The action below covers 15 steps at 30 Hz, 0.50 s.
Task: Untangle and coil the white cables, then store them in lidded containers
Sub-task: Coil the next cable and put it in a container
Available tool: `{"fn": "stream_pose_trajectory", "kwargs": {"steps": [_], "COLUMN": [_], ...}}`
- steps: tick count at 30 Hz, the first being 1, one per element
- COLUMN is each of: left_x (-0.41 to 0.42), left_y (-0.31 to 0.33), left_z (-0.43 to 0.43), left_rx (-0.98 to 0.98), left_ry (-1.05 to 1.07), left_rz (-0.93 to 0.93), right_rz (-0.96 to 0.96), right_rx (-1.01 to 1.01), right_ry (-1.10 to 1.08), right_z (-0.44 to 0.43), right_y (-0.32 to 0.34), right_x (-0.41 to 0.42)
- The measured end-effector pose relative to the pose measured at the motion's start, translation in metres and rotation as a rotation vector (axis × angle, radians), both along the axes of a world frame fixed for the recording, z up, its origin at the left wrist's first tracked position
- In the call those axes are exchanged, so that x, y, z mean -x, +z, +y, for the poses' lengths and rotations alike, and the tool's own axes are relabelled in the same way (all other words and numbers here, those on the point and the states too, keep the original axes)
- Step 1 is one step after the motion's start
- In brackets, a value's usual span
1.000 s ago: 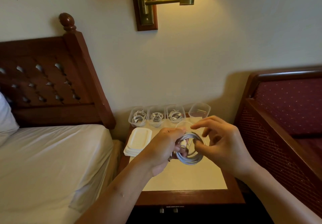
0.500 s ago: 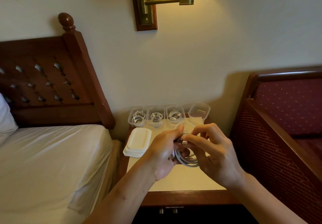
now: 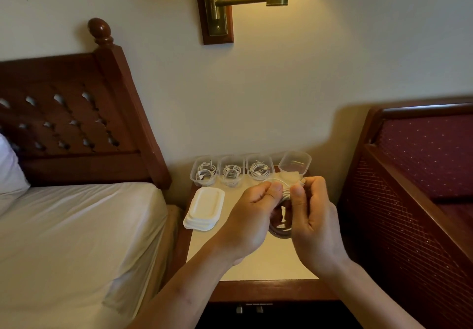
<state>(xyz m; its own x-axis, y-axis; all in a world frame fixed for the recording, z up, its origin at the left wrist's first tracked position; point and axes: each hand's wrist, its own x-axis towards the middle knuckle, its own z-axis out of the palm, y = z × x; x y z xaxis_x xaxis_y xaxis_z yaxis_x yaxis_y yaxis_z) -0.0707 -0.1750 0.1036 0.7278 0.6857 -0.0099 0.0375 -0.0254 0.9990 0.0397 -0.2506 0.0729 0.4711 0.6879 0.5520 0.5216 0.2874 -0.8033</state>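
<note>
Nearest, both hands meet above the middle of the nightstand (image 3: 268, 264). The left hand (image 3: 252, 216) pinches the coiled white cable (image 3: 284, 193) between thumb and curled fingers. The right hand (image 3: 312, 223) grips the same coil from the other side, thumb upright against the strands.

A second ago the coil faced the camera as an open ring with the right fingers spread over it. Now the hands have drawn together and the ring stands edge-on between them (its lower loop is in shadow, so I cannot tell how the loose end sits). I judge the winding about done and the coil being squeezed compact for stowing.

At the nightstand's left edge lies a stack of white lids (image 3: 204, 209), with neither hand on it. Along the back edge stand the three filled containers (image 3: 231, 171), each holding coiled cable. The fourth container (image 3: 294, 163), at the back right corner, looks empty and is the likely home for this coil.

No brand, label or writing can be read anywhere.
</note>
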Motion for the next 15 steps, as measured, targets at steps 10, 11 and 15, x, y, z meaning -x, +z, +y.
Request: {"fn": "stream_pose_trajectory", "kwargs": {"steps": [10,11,15], "left_x": [0.029,0.032,0.039], "left_y": [0.001,0.002,0.006], "left_z": [0.017,0.02,0.028], "left_rx": [0.084,0.086,-0.025], "left_ry": [-0.219,-0.243,-0.268], "left_rz": [0.096,0.126,0.225], "right_rz": [-0.32,-0.31,-0.295], "right_rx": [-0.065,-0.061,-0.032], "right_ry": [0.074,0.095,0.171], "right_z": [0.004,0.004,0.004], "right_y": [-0.005,-0.005,-0.001], "right_x": [-0.025,-0.028,-0.035]}}
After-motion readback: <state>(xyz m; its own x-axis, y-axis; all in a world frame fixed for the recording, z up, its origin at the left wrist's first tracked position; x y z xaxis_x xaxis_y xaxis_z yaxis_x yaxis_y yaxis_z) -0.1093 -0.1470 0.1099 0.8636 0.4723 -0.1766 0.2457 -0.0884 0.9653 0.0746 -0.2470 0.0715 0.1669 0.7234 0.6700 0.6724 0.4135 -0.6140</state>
